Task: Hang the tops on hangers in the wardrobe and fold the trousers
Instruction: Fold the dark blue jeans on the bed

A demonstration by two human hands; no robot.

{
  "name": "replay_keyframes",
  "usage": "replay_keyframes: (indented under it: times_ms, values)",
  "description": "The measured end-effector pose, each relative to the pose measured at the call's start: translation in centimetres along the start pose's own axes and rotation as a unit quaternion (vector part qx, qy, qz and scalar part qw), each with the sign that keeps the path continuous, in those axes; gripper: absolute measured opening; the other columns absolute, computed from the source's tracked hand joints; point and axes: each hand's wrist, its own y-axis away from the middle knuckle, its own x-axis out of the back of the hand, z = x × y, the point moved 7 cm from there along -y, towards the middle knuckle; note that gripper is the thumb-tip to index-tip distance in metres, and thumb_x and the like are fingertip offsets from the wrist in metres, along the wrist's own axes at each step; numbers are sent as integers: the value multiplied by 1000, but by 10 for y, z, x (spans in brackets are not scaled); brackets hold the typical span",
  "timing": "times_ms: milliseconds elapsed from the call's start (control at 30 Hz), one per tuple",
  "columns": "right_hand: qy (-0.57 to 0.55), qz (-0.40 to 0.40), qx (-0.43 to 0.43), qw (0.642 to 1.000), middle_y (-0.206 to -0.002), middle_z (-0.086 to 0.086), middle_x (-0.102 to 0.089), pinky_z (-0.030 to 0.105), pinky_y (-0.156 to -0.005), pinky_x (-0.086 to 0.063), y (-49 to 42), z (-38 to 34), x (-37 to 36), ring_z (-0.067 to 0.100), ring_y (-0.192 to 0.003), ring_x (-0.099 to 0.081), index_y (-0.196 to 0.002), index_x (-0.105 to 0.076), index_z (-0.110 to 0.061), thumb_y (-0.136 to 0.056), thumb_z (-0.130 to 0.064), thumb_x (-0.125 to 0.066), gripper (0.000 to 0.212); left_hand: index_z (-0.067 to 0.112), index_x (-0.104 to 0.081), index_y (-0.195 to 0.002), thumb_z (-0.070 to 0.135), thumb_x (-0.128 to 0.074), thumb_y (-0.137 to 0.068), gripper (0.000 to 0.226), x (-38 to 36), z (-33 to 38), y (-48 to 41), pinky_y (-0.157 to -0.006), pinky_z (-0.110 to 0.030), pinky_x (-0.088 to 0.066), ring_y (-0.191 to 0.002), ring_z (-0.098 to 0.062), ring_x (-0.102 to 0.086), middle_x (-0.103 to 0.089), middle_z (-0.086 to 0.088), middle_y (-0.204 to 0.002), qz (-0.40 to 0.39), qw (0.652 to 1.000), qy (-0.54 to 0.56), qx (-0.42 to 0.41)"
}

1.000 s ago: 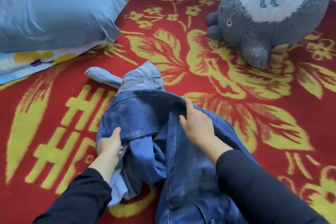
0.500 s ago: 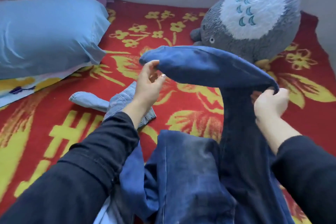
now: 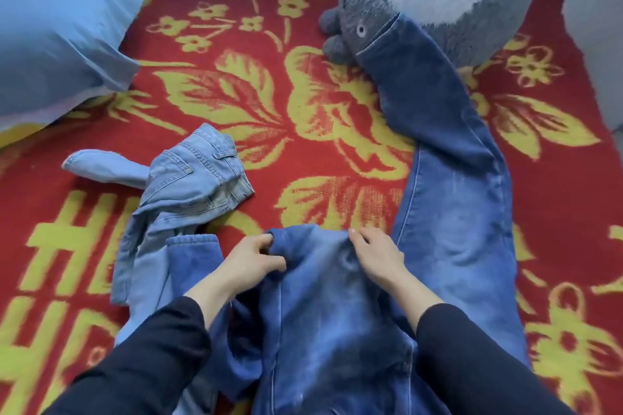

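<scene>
Dark blue jeans (image 3: 448, 212) lie on the red and yellow blanket in front of me. One leg stretches away to the right, and its hem rests against the grey plush toy. The other leg is bunched near me. My left hand (image 3: 249, 263) grips the bunched fold with curled fingers. My right hand (image 3: 374, 253) rests on the same fold, fingertips curled at its edge. A crumpled pair of light blue jeans (image 3: 188, 185) lies to the left, partly under the dark pair.
A large grey plush toy (image 3: 438, 0) sits at the back right. A blue pillow (image 3: 57, 27) lies at the back left. The red blanket (image 3: 269, 104) with yellow flowers covers the bed. A pale wall runs behind.
Half a second ago both hands held a dark jeans leg up in the air. That leg now lies flat, stretched toward the plush toy, and both hands have dropped onto the bunched fold near me.
</scene>
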Motion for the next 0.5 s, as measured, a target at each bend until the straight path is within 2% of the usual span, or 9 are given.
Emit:
replay_keyframes:
  times_ms: [67, 133, 200, 233, 300, 333, 367, 433, 500]
  values:
    - [11, 4, -2, 1000, -78, -1, -67, 37, -77, -41, -1, -3, 0, 27, -85, -60, -58, -51, -16, -93, -54, -41, 52, 11, -59, -68, 20, -70, -61, 16, -24, 0, 24, -63, -19, -45, -65, -7, -54, -56, 14, -67, -127, 989, -73, -11]
    - [86, -34, 0, 996, -73, 4, -68, 35, -66, -46, 1, -8, -1, 29, -75, -62, -58, -51, -14, -83, -62, -52, 55, 17, -66, -70, 25, -71, -69, 10, -46, -11, 57, -60, -14, -45, -64, -2, -58, -61, 15, -66, -282, 947, -146, 39]
    - [218, -85, 21, 972, -88, 1, -68, 33, -63, -45, 7, -12, -5, 25, -83, -62, -77, -56, -16, -71, -70, -59, 55, 25, -67, -68, 23, -65, -78, 11, -53, -23, 87, -56, -9, -43, -59, 6, -58, -62, 19, -62, -390, 902, -152, 107]
    - [265, -116, 25, 957, -101, -1, -66, 33, -69, -45, 13, -12, -8, 24, -94, -61, -95, -57, -19, -67, -72, -61, 61, 25, -69, -74, 20, -60, -81, 13, -49, -26, 90, -58, -9, -45, -65, 6, -63, -66, 16, -68, -378, 907, -126, 135]
    - [296, -188, 9, 936, -118, -5, -62, 38, -87, -46, 25, -9, -18, 23, -110, -56, -116, -54, -27, -65, -70, -61, 68, 12, -69, -87, 18, -53, -84, 18, -19, -33, 73, -63, -19, -52, -76, -11, -70, -68, 1, -80, -202, 963, -80, 161]
    - [296, -218, 5, 930, -111, -6, -64, 40, -90, -44, 32, -6, -24, 23, -106, -57, -107, -58, -29, -66, -67, -62, 56, 7, -67, -89, 20, -52, -84, 20, 5, -34, 64, -65, -27, -53, -76, -18, -66, -65, -3, -80, -70, 981, -101, 151]
    - [296, -240, 10, 925, -96, -6, -65, 42, -90, -41, 40, -5, -29, 23, -97, -58, -90, -60, -28, -68, -61, -62, 40, 7, -62, -93, 25, -54, -84, 21, 29, -31, 60, -68, -33, -51, -80, -23, -61, -61, -5, -84, 52, 974, -184, 122]
    - [313, -255, 44, 914, -70, -5, -55, 46, -92, -33, 54, -5, -39, 23, -80, -53, -68, -50, -22, -73, -44, -62, 26, 13, -48, -113, 37, -60, -80, 42, 55, -23, 67, -78, -37, -45, -106, -27, -48, -49, -8, -113, 192, 876, -435, 82]
    - [338, -239, 77, 907, -61, -4, -47, 50, -97, -29, 65, -8, -44, 23, -70, -48, -61, -42, -20, -74, -28, -57, 21, 18, -20, -142, 48, -67, -75, 87, 62, -35, 76, -90, -41, -40, -126, -29, -29, -24, -12, -139, 220, 796, -553, 109]
